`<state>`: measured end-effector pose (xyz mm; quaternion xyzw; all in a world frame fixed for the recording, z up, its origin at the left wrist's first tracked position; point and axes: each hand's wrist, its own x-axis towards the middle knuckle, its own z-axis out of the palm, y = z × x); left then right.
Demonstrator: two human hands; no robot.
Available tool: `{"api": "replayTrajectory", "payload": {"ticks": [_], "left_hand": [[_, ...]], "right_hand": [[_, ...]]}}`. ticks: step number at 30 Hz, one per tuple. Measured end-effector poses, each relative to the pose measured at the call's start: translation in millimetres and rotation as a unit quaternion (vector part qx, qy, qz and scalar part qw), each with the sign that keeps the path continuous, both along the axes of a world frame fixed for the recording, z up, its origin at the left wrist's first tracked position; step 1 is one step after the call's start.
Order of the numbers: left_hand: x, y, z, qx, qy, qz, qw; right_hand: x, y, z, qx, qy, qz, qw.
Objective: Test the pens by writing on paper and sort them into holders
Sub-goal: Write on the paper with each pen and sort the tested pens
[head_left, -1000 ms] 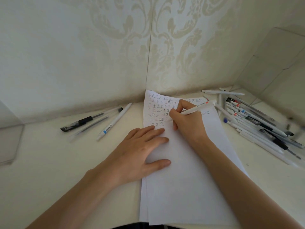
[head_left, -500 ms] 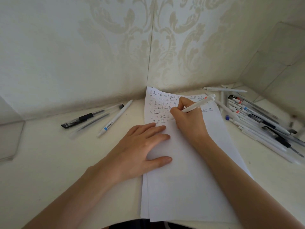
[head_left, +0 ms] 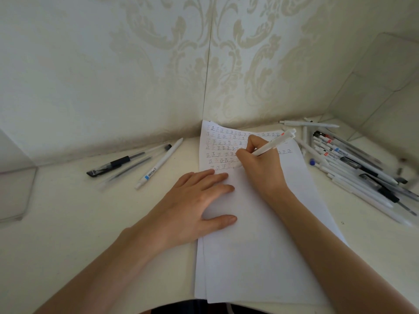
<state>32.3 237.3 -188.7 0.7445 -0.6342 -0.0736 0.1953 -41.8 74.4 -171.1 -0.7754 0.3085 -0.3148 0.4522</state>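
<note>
A white sheet of paper [head_left: 260, 234] lies on the desk, its top part filled with rows of small written marks. My right hand [head_left: 260, 165] grips a white pen [head_left: 275, 142] in a writing hold, its tip down on the paper by the lowest row of marks. My left hand [head_left: 195, 205] lies flat with spread fingers on the paper's left edge. A pile of several pens [head_left: 353, 168] lies to the right. Three pens [head_left: 136, 163] lie to the left.
A clear holder [head_left: 15, 193] stands at the far left edge, another clear holder [head_left: 385, 91] at the back right. The patterned wall corner rises just behind the paper. Bare desk surface [head_left: 79, 223] stretches left of my left arm.
My right hand with the pen has shifted slightly along the lowest row of marks. My left hand has stayed on the paper. The view moved a little.
</note>
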Motion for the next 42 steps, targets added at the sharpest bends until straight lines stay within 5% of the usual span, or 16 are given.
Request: {"api": "replayTrajectory", "payload": {"ticks": [9,15,31,38,42], "left_hand": [[3.8,2.1,1.9,-0.097,0.050,0.042,0.993],[14.6,3.0,1.2,-0.112,0.134,0.111,0.978],[11.8,0.1,-0.9,-0.126,0.100,-0.037,0.986],[9.6,14.7,8.5,-0.103,0.148,0.046,0.982],[17.8,35.7,6.9,-0.103,0.074,0.147,0.981]], "right_hand": [[-5.9,-1.3,1.8,0.068,-0.089,0.070,0.991],[-15.2,-6.3,6.4,0.232,-0.192,0.142,0.943],[-12.0,11.5,9.2,0.169,-0.088,0.197,0.962],[-13.1,14.4,10.9,0.109,-0.078,0.204,0.970],[-15.0,8.8,9.1,0.083,-0.075,0.148,0.983]]}}
